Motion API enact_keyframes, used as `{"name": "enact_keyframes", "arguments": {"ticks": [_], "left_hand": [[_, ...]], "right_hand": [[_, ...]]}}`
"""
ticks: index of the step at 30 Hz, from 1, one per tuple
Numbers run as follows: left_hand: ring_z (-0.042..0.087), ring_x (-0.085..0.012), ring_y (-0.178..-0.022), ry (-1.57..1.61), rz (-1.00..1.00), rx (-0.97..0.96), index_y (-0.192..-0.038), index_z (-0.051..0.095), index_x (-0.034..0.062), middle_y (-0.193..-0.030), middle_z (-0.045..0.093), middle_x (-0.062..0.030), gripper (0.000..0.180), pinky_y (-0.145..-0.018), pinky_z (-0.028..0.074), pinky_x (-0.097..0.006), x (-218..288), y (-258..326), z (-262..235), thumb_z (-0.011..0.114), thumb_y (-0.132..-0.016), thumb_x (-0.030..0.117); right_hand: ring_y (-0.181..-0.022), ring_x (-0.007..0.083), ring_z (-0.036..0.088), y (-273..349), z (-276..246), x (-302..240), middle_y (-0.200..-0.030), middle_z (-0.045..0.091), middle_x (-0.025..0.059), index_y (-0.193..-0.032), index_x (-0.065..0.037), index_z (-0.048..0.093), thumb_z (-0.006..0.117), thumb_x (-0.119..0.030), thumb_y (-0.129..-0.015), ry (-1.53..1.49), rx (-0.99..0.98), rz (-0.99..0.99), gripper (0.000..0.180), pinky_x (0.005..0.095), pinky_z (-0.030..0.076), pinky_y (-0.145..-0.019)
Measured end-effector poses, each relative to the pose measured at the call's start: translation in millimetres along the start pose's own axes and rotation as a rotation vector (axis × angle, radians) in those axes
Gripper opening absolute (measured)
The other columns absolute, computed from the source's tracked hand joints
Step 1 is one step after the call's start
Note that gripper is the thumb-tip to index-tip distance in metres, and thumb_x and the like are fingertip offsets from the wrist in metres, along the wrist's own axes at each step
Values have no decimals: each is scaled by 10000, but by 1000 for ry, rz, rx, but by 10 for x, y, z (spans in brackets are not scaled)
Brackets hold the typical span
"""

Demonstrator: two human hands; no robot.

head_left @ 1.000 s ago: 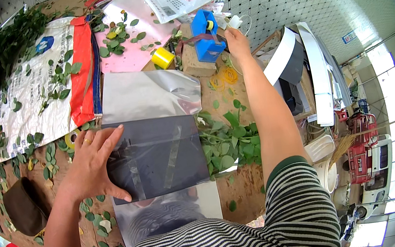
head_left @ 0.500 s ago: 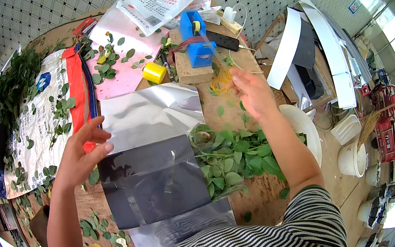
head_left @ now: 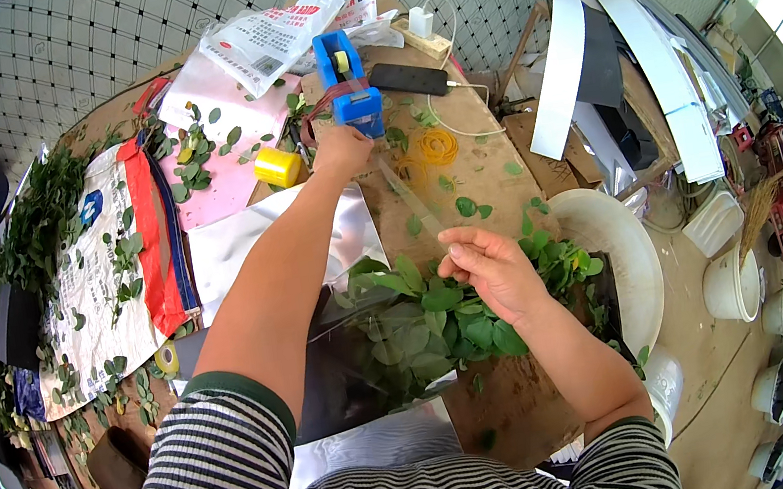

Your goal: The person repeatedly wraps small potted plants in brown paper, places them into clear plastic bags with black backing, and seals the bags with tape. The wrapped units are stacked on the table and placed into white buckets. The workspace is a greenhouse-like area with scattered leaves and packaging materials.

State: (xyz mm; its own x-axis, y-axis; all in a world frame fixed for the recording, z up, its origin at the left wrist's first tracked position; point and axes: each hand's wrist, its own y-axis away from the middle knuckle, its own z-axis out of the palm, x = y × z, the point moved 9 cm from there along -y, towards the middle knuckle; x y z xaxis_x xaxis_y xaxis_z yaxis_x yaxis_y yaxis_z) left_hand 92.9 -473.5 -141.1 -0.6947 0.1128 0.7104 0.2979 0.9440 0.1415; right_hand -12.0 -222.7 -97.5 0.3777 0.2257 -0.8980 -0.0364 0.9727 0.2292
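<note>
A strip of clear tape (head_left: 413, 199) slants over the table, its lower end pinched in the closed fingers of my right hand (head_left: 493, 270). Its upper end comes close to my left hand (head_left: 345, 151), which is closed at the front of the blue tape dispenser (head_left: 358, 109); what those fingers grip is hidden. Below my arms, a bunch of leafy green stems (head_left: 467, 319) lies partly inside a clear-and-dark wrapping sheet (head_left: 348, 396). My left forearm crosses over that sheet and a silvery sheet (head_left: 242, 250).
A yellow tape roll (head_left: 278, 167), yellow rubber bands (head_left: 438, 146) and a black phone (head_left: 408, 79) lie around the dispenser. A pink sheet (head_left: 214, 194) with loose leaves is at the far left. At the right stands a white basin (head_left: 629, 261).
My left hand has reached across to the dispenser from the wrapping sheet's left side. My right hand has come nearer to me, drawing the clear tape above the leaves.
</note>
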Motion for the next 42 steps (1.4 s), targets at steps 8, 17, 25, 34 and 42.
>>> {"name": "enact_keyframes", "arguments": {"ticks": [8,17,25,34,42], "left_hand": [[489,-160,-831,486,356,-161,-1033,563,83,-998,531,-49,434,-682,414,-301,740,1474,-1874,596,-782,436],[497,-110,-654,-17,295,121,-879,663,79,-759,563,-9,205,-614,420,-253,-442,2480,-1023,610,-838,273],[605,-191,-817,-347,48,144,-900,558,111,-867,628,-34,268,-720,451,-328,-556,2489,-922,637,-762,327],[281,-412,-1262,-721,553,-160,-1404,174,219,-1403,236,-194,1122,-968,247,-614,66,3679,-684,792,-501,470],[394,-278,-1225,-143,402,-290,-1403,191,126,-1315,406,-169,1043,-1007,336,-350,50,2384,-1386,808,-582,310]], "right_hand": [[-627,106,574,852,988,-343,-791,635,119,-1195,-2,477,541,-69,-870,-18,-306,39,338,213,477,-600],[-675,125,594,1904,1277,965,-783,621,92,-1029,-24,560,549,-105,-878,-116,-202,507,172,232,498,-619],[-676,117,575,2170,1091,1257,-787,619,68,-927,-28,578,561,-158,-880,18,-92,429,139,235,478,-639],[-684,102,571,2140,954,1463,-768,612,47,-925,-17,579,556,-170,-886,43,-212,402,159,234,478,-641],[-667,107,562,773,1488,75,-797,617,63,-960,-17,588,566,-117,-868,-462,-272,84,138,213,442,-580]]}}
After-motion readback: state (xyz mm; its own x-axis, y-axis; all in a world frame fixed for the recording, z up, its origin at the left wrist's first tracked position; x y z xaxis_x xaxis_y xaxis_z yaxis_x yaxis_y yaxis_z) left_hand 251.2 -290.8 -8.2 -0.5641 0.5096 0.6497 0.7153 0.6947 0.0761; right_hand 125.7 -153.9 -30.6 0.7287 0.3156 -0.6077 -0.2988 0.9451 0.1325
